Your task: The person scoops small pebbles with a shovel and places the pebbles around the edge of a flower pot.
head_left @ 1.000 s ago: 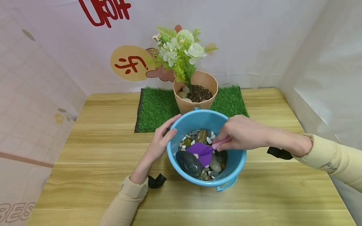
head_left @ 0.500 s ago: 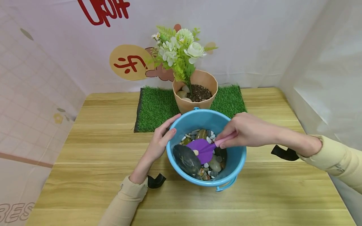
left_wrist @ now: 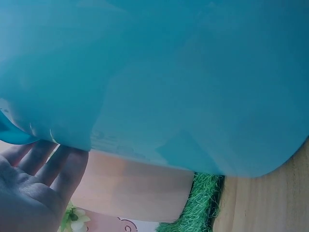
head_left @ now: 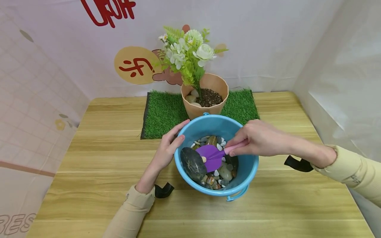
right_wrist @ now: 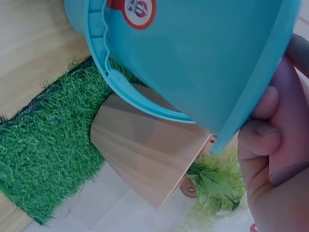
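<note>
A blue bucket (head_left: pixel 208 191) holds several pebbles and larger stones. My right hand (head_left: pixel 260 137) grips the pink handle of a purple toy shovel (head_left: pixel 212 160), and in the right wrist view that handle shows between thumb and fingers. The shovel's blade lies low among the stones, with a small pale pebble (head_left: pixel 204 159) at its tip. Beside the blade, a large dark stone (head_left: pixel 192 165) leans tilted at the bucket's left wall. My left hand (head_left: pixel 165 148) holds the bucket's left side, thumb on the rim and fingers (left_wrist: pixel 67 176) along the outer wall.
Behind the bucket stands a peach flowerpot (head_left: pixel 205 110) with white flowers (head_left: pixel 190 49), soil and a few stones. It rests on a green turf mat (head_left: pixel 162 115) on the wooden table (head_left: pixel 113 158). The bucket's blue carrying handle (right_wrist: pixel 140 101) hangs at its side.
The large dark stone has shifted left and tilted up against the bucket wall. The right hand moved slightly right, then a little back, with the shovel. The left hand stayed put.
</note>
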`<state>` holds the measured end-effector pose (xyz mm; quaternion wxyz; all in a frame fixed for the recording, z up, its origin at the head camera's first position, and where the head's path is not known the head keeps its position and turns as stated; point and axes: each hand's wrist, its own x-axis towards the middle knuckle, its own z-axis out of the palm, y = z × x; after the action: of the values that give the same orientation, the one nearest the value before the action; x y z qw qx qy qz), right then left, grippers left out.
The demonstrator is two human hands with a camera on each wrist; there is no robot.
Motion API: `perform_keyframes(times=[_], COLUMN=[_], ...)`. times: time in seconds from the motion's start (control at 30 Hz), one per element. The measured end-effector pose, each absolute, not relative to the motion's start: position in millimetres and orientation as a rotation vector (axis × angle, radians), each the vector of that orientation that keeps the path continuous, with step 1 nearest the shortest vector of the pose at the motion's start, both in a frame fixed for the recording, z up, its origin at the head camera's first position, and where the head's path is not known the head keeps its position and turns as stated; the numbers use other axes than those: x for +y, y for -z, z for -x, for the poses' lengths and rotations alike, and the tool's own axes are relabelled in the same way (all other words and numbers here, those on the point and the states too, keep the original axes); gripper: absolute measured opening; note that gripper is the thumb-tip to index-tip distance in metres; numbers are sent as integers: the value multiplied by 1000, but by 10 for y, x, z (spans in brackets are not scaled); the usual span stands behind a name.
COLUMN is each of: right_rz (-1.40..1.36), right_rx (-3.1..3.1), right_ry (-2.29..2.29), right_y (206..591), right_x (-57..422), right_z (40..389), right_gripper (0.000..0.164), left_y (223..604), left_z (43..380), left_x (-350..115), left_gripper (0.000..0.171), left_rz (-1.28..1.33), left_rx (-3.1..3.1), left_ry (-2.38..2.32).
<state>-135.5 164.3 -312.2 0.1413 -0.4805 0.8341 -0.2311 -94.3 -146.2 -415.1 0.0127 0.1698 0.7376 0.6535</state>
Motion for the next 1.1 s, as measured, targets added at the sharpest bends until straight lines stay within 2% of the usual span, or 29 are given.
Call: perform_keyframes(times=[0.3, 0.57, 0.9, 1.1], right_rz=[1357, 1186, 1170, 942], right_rx=[2395, 2371, 2641, 2799], right_ry=[776, 854, 816, 751], right_y=[3120, 3010, 2866, 2785], right_x=[1715, 1890, 2075, 2101], right_z=[1323, 1304, 1452, 1599], right_gripper=[17, 17, 21, 19], left_y=[4162, 4148, 4151, 4156], left_z=[951, 946, 938, 945], left_x=[-1444, -1456, -1468, -1468], left_gripper=[53, 53, 54, 54], left_rz=[-545, -542, -508, -515], left_rx=[2304, 2318, 2303, 2299], left_ry=[-2034, -2025, -2017, -2024])
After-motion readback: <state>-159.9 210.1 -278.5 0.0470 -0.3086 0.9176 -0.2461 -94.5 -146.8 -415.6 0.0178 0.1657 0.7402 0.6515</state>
